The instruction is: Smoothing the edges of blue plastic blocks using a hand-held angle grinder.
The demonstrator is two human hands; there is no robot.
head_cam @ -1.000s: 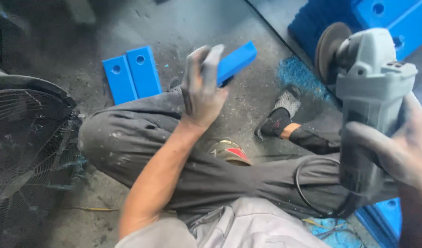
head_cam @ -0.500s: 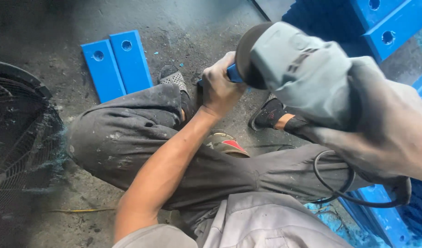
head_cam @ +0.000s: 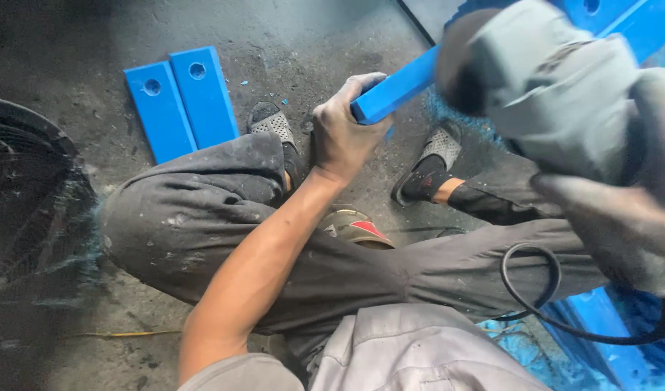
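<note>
My left hand (head_cam: 343, 134) grips the near end of a long blue plastic bar (head_cam: 399, 88), which slants up to the right above the floor between my feet. My right hand (head_cam: 622, 217) holds a grey angle grinder (head_cam: 557, 87), blurred, close to the camera at the upper right. The grinder's dark disc (head_cam: 457, 58) sits at the bar's far part and hides it. A black cable (head_cam: 542, 289) loops from the grinder over my right thigh.
Two flat blue plastic plates with holes (head_cam: 179, 101) lie side by side on the dirty concrete floor at upper left. A black fan grille (head_cam: 24, 210) stands at the left. More blue parts (head_cam: 622, 22) are stacked at upper right, with blue shavings (head_cam: 521, 347) around.
My left hand closed around the blue bar and lifted its end. The grinder swung from the right in over the bar, toward the camera.
</note>
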